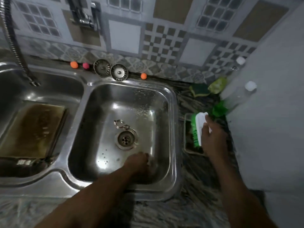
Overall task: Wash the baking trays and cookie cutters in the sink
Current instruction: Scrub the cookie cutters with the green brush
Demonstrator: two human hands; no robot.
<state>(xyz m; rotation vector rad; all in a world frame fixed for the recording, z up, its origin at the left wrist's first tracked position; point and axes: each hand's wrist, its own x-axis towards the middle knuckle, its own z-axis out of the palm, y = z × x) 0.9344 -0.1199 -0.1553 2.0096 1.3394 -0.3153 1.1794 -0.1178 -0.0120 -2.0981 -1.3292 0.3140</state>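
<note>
A brown-stained baking tray (32, 129) lies tilted in the left basin. In the right basin (171, 112), a small metal cookie cutter (120, 124) rests just behind the drain (126, 139). My left hand (139, 163) reaches down to the basin floor at the front; it is blurred and its fingers are hidden. My right hand (213, 137) grips a white scrubbing brush with green bristles (198, 129), which sits over a small tin (185, 122) on the counter to the right of the sink.
A flexible tap hose (16, 43) hangs over the left basin. Two sink strainers (102, 67) and small coloured balls (74, 65) line the back ledge. A green sponge (199, 90), green plastic (219, 109) and clear bottles (250, 86) crowd the right counter by a white wall.
</note>
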